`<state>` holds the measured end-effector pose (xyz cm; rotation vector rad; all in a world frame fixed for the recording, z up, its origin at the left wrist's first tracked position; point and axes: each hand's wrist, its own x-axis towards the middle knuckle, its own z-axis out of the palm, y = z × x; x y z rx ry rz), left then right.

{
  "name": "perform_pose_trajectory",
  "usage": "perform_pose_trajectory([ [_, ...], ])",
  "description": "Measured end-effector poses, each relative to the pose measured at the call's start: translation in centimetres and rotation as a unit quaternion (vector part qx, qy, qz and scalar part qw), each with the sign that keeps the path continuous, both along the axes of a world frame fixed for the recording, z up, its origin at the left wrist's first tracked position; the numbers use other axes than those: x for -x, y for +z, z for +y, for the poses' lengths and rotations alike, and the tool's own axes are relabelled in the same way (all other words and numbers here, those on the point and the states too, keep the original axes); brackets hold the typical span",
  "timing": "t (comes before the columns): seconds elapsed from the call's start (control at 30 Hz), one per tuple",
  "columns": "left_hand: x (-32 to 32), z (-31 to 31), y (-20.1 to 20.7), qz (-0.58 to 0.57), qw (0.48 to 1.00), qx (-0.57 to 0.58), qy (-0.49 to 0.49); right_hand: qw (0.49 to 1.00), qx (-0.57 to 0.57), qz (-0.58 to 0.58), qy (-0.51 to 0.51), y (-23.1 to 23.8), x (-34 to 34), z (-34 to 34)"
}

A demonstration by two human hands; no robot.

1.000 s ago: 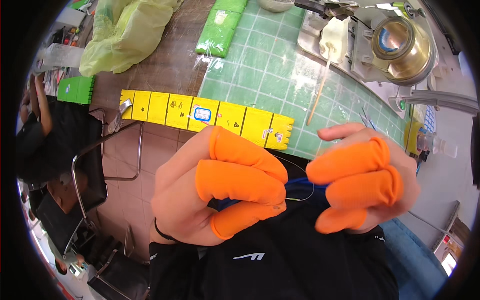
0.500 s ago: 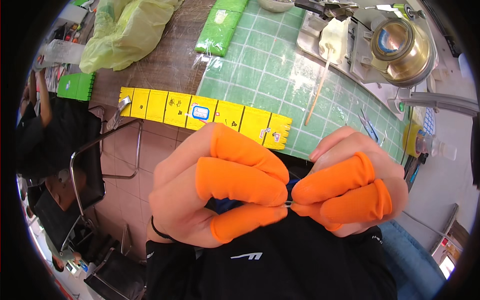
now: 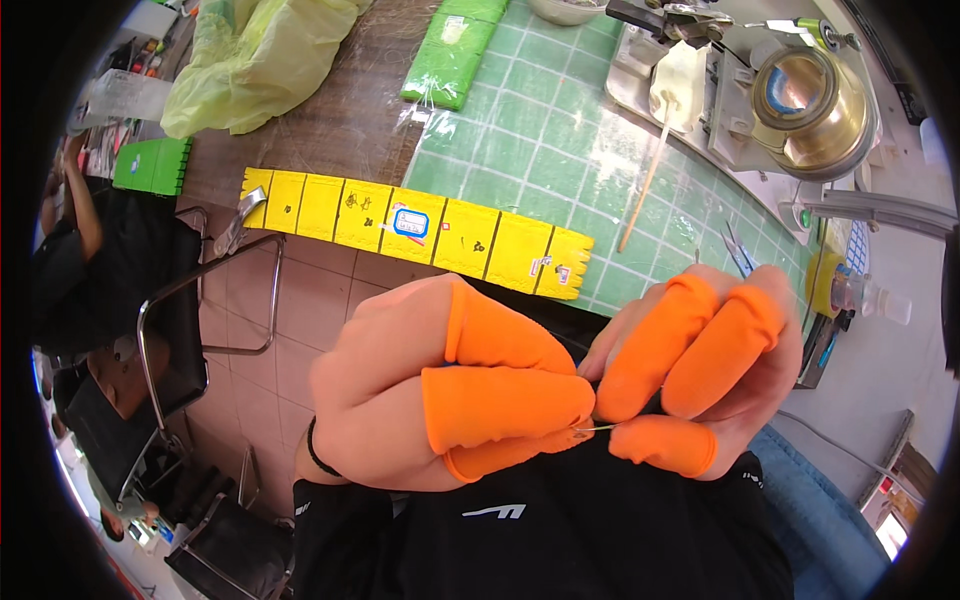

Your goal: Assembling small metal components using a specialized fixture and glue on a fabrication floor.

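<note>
In front of my black shirt, my left hand (image 3: 450,385), with orange finger covers on thumb and two fingers, is closed in a pinch. From its fingertips sticks out a thin, shiny, wire-like piece (image 3: 601,428), too small to name more exactly. Close by on the right, my right hand (image 3: 700,370) wears the same orange covers. Its thumb is parted from its fingers, and the piece's free end comes up to the thumb tip. Most of the piece is hidden in the left pinch.
Beyond my hands a yellow slotted strip (image 3: 465,238) lies along the table edge. Tweezers (image 3: 738,250), a long wooden stick (image 3: 645,185) and a brass-coloured pot (image 3: 815,115) are at the right. A green slotted block (image 3: 452,50) lies farther back; a chair (image 3: 145,330) stands left.
My right thumb has come away from its fingers, and the right fingers are raised. The left hand has shifted slightly right and down, still pinching. More of the thin piece shows between the hands.
</note>
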<state>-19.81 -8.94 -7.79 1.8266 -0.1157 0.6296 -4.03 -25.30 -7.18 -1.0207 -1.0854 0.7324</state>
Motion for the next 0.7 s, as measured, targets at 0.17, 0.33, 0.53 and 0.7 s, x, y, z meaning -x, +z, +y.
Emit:
perform_pose_trajectory([
  [0.17,0.1,0.3,0.4,0.021,1.000,0.003,-0.009,1.000,0.004,-0.014,-0.018,0.4,-0.3,0.1],
  [0.33,0.1,0.5,0.4,0.023,1.000,0.002,-0.015,0.997,-0.035,-0.062,0.036,0.4,-0.4,0.7],
  [0.53,0.0,0.5,0.4,0.028,0.999,-0.015,-0.011,0.996,-0.063,-0.069,0.006,0.0,-0.1,0.6],
  [0.7,-0.3,0.4,-0.4,-0.020,1.000,-0.015,-0.012,0.995,-0.046,-0.059,-0.072,0.0,1.3,-0.6],
])
